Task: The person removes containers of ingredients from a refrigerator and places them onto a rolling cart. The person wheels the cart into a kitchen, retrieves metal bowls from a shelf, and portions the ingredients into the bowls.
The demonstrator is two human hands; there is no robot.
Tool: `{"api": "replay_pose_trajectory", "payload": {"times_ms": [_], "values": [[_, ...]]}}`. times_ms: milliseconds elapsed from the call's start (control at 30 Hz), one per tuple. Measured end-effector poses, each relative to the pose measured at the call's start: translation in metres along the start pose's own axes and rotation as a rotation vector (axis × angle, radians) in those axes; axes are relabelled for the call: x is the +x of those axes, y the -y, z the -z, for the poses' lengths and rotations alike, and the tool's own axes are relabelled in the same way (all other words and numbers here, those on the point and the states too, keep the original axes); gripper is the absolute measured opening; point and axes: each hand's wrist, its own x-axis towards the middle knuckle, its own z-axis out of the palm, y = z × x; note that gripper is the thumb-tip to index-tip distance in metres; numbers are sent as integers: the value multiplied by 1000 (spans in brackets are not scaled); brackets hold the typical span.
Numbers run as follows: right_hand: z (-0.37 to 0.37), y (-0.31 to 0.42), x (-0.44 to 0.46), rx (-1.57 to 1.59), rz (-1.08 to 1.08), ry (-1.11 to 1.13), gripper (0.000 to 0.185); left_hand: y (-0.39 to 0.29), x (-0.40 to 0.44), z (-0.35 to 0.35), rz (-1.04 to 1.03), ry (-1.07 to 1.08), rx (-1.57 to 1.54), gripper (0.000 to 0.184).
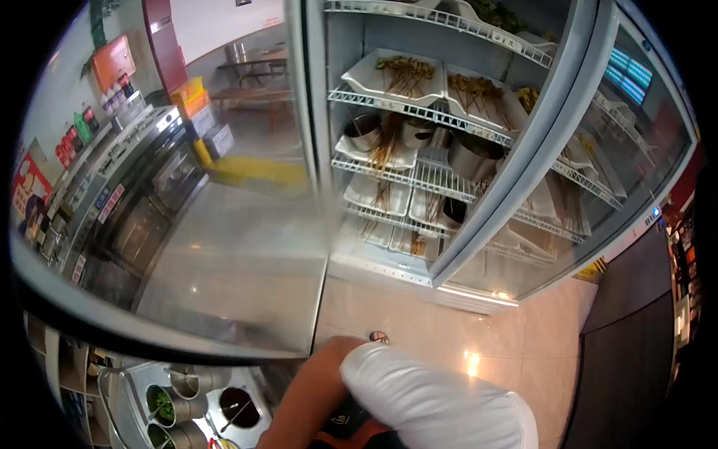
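Metal tray (132, 382) at lower left: pot of greens (161, 404) towards its left edge, pot of dark sauce (239, 408) by its right edge with a spoon (236, 415) in it. Glass door (239, 247) stands open above them. Next, a bent bare arm (310, 389) in a white sleeve (441, 396), elbow up, near the sauce. Both hands are out of frame, so can't tell if either grip's spread or pinching. Right of that, skewers (407, 75) on the fridge (381, 275) shelves.
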Motion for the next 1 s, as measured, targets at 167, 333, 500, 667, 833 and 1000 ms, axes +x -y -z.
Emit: {"api": "replay_pose_trajectory", "payload": {"times_ms": [167,333,500,667,833,1000], "values": [[47,147,-215,-276,443,-336,38,-91,109,-80,-91,127,134,25],[149,288,-480,-315,1048,-1855,19,-165,200,-138,-239,83,157,24],[205,367,-604,-56,1176,-2004,16,-196,267,-175,-315,81,129,26],[214,367,-617,-259,1431,-1855,19,-220,298,-195,-323,78,8,27],[141,313,-588,-338,1156,-1928,7,-215,325,-183,-318,45,-204,34],[84,260,-541,-472,726,-1683,9,-227,321,-161,-188,-81,-438,50]]}}
